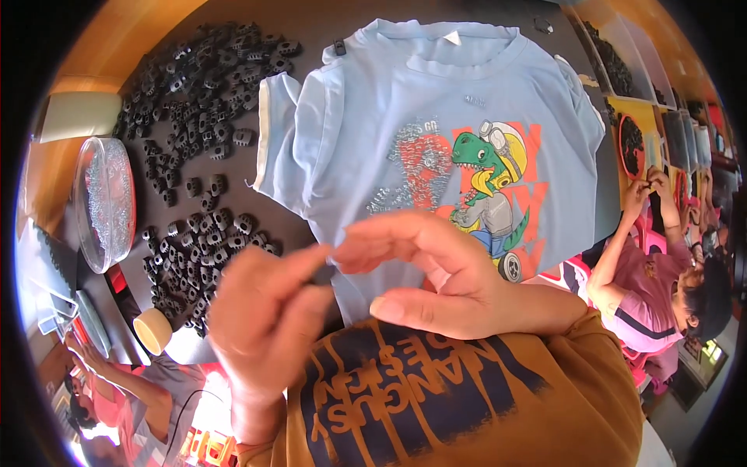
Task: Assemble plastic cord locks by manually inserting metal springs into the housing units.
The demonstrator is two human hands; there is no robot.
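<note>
My left hand (261,319), smeared by motion, pinches a small black plastic piece (320,274) between thumb and finger. Close beside it is my right hand (436,272), its fingers curved and its thumb held apart. The fingertips of both hands nearly meet; whether they touch I cannot tell. Under and beyond them a light blue T-shirt (350,156) with a dinosaur print lies spread on the dark table. Many tiny shiny metal bits (412,167) are scattered on its front. A heap of small black plastic pieces (206,86) lies to the left, with a second pile (191,261) nearer me.
A clear round dish (84,210) of shiny metal bits stands at the left. Near it are a tan cup (152,331) and a seated person (128,389). At right, another person (642,280) works beside bins (622,43) of black pieces.
</note>
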